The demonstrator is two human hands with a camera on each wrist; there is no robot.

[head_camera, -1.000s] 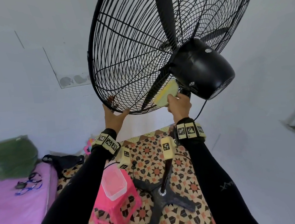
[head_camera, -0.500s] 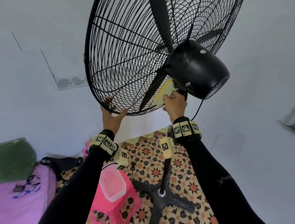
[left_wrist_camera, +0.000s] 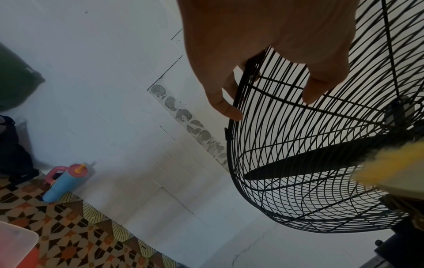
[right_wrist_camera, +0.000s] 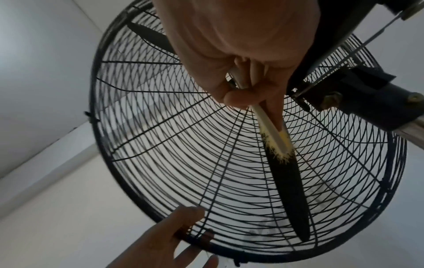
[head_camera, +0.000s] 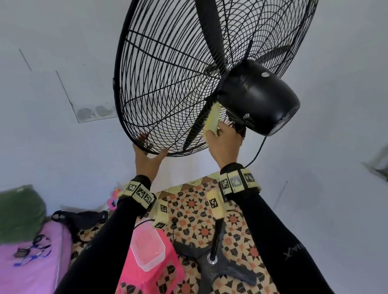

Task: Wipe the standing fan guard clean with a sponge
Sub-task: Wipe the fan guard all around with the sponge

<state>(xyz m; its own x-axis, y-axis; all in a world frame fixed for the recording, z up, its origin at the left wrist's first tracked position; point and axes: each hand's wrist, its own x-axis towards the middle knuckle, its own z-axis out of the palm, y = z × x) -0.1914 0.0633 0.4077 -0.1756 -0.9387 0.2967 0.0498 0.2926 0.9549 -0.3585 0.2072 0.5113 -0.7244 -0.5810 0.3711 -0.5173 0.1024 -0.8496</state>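
Since a second ago we are sliding the sponge (head_camera: 212, 119) up the back of the guard (head_camera: 170, 78), closer under the motor (head_camera: 257, 96). Our right hand (head_camera: 226, 141) is pinching the sponge between thumb and fingers, pressing it against the wires. Our left hand (head_camera: 147, 156) is gripping the guard's lower rim, fingers curling round it.
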